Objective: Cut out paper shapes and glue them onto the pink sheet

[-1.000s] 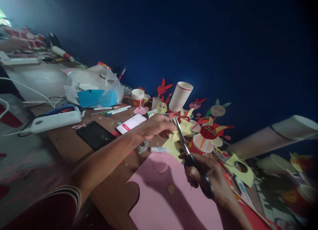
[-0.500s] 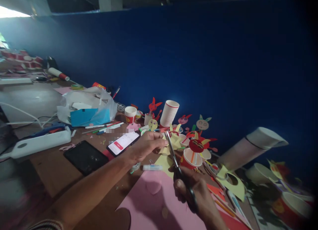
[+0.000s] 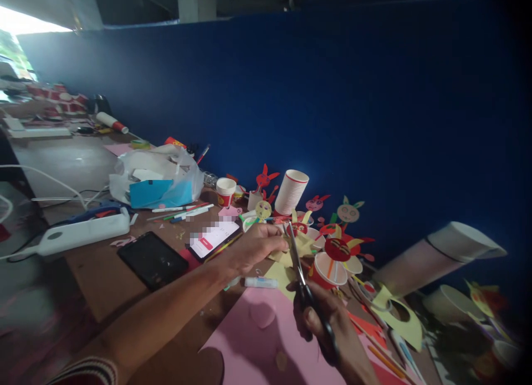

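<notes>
My right hand (image 3: 322, 324) is wrapped round the black handles of a pair of scissors (image 3: 300, 271), whose blades point up and away from me. My left hand (image 3: 260, 245) is closed in a pinch beside the blade tips; whatever is between its fingers is too small to make out. Pale yellow paper pieces (image 3: 305, 246) lie just past the fingertips. Under both hands spreads a large pink paper sheet (image 3: 249, 335), with a glue stick (image 3: 261, 282) at its far edge. A red paper cup (image 3: 328, 270) with a red horned paper face (image 3: 337, 249) stands right of the scissors.
A phone (image 3: 214, 238) and a black tablet (image 3: 152, 259) lie left of my arm. Further back are a plastic bag of scraps (image 3: 160, 177), a cup stack (image 3: 291, 191) and several paper-face figures. A rolled white sheet (image 3: 440, 257) leans at right; a blue partition (image 3: 291, 97) closes the back.
The view has shifted slightly, so everything sits a little further right. A thin yellow strip now shows along the phone's edge. Both hands keep nearly the same pose, scissors still in the right.
</notes>
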Demonstrator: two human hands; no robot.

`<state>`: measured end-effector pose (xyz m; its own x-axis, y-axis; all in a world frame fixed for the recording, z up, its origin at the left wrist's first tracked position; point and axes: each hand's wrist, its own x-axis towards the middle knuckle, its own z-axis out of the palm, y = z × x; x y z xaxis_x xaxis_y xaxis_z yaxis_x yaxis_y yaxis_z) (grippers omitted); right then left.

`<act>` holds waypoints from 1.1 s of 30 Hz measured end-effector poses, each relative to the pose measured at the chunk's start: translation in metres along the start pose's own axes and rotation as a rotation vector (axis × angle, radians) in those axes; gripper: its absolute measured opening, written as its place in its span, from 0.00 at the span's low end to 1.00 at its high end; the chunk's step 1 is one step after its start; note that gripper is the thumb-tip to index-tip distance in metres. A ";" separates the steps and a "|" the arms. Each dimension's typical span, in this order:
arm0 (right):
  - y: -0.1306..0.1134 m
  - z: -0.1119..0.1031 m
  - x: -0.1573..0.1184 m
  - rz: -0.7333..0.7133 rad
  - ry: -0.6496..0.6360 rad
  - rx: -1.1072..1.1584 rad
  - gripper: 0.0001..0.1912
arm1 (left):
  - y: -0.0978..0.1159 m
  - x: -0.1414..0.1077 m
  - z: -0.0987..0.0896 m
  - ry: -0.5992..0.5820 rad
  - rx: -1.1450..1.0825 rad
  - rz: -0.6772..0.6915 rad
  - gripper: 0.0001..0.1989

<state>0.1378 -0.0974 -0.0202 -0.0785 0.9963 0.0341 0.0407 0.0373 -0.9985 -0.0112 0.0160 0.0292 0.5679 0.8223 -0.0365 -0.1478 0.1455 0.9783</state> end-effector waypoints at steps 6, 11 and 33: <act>0.000 -0.002 0.001 -0.023 -0.013 -0.031 0.26 | 0.005 -0.003 0.004 -0.007 -0.045 -0.055 0.06; 0.004 -0.005 0.001 -0.005 -0.048 -0.018 0.26 | 0.007 -0.004 0.005 -0.007 -0.019 -0.045 0.06; 0.002 0.004 0.000 -0.087 0.043 -0.062 0.27 | -0.004 -0.003 0.003 -0.058 0.041 -0.046 0.07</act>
<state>0.1337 -0.0980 -0.0222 -0.0415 0.9915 0.1234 0.0977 0.1270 -0.9871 -0.0101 0.0117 0.0255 0.6193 0.7820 -0.0708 -0.0877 0.1585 0.9835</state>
